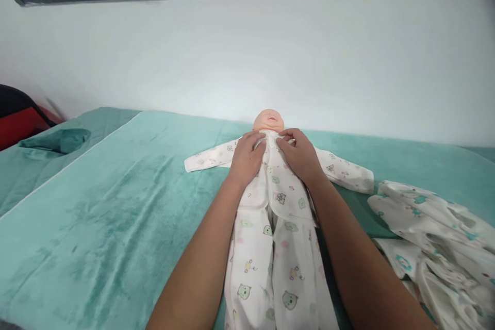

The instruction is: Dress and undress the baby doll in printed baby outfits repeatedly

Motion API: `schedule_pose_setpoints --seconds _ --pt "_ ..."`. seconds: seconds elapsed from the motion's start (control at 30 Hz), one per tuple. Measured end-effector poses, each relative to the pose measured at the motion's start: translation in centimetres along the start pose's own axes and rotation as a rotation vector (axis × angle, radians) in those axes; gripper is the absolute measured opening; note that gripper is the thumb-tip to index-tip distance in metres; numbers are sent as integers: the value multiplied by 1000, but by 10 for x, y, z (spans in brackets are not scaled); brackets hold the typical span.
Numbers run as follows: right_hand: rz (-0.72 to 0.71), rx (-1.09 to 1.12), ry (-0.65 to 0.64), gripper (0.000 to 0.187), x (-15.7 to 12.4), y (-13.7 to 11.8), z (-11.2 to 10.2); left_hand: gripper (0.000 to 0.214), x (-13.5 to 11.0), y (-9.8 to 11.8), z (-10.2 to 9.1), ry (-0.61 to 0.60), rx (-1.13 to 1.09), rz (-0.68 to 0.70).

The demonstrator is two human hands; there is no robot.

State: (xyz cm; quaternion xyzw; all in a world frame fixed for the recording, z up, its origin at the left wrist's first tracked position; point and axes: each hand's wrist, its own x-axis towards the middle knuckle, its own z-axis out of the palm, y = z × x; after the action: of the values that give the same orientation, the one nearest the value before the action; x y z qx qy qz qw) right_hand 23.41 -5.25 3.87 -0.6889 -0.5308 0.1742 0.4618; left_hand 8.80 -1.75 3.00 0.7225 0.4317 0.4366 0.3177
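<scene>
A baby doll [268,119] lies on its back, only its head bare. It wears a white printed baby jacket [280,191] with long sleeves spread out to both sides. White baby trousers [251,268] with animal prints cover its legs and run down out of view. My left hand [248,157] is closed on the left front edge of the jacket near the neckline. Opposite it, my right hand [299,154] has its fingers bent onto the other front edge, just below the doll's chin. The jacket's two fronts meet at the chest and part lower down.
A teal plush sheet [116,206] covers the bed. Crumpled white printed baby clothes [436,232] lie at the right. A white wall [193,62] rises behind the doll's head. At the far left are a red and black item [19,118] and a teal cloth bundle [56,140].
</scene>
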Motion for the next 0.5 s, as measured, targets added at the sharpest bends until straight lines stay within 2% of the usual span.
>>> schedule_pose_setpoints --seconds 0.1,0.27,0.37,0.43,0.5 --pt "-4 -46 -17 27 -5 -7 -1 33 0 -2 0 -31 -11 50" --pt "4 -133 -124 45 3 -10 -1 41 3 -4 0 -97 86 85" --pt "-76 -126 -193 36 18 -2 0 45 4 -5 0 -140 129 97" --pt "-136 -84 -190 31 26 4 0 47 4 -4 0 -155 143 97" --pt "-123 -19 -167 27 30 9 1 48 3 -1 0 -154 150 86"
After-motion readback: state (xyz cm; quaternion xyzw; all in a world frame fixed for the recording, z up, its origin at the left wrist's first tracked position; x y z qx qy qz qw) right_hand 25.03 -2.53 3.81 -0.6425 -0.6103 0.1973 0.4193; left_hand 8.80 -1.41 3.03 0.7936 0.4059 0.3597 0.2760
